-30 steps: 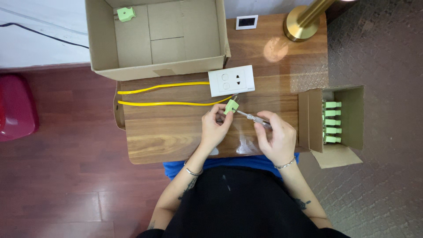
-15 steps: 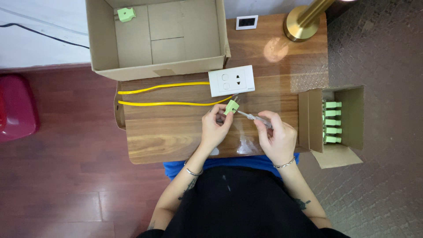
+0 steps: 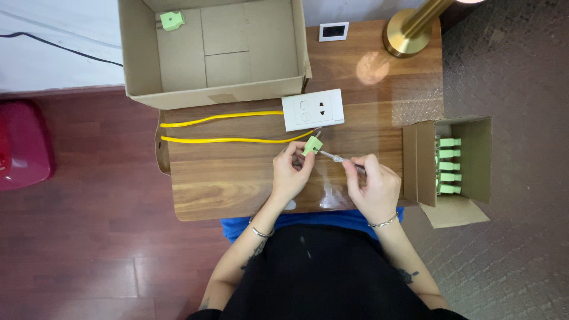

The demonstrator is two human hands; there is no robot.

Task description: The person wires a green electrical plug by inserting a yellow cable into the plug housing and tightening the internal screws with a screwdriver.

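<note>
Your left hand (image 3: 291, 172) pinches a small green plastic plug (image 3: 312, 145) above the wood-grain table (image 3: 225, 178) — blocky, tilted, just below the white socket plate (image 3: 312, 109). Your right hand (image 3: 373, 188) is closed around a thin metal screwdriver (image 3: 333, 157), its tip at the plug. Two yellow wires (image 3: 225, 140) run left from the plate. Behind them sits an open cardboard box (image 3: 213, 50); at right, a smaller carton (image 3: 447, 169) holds more green plugs.
</note>
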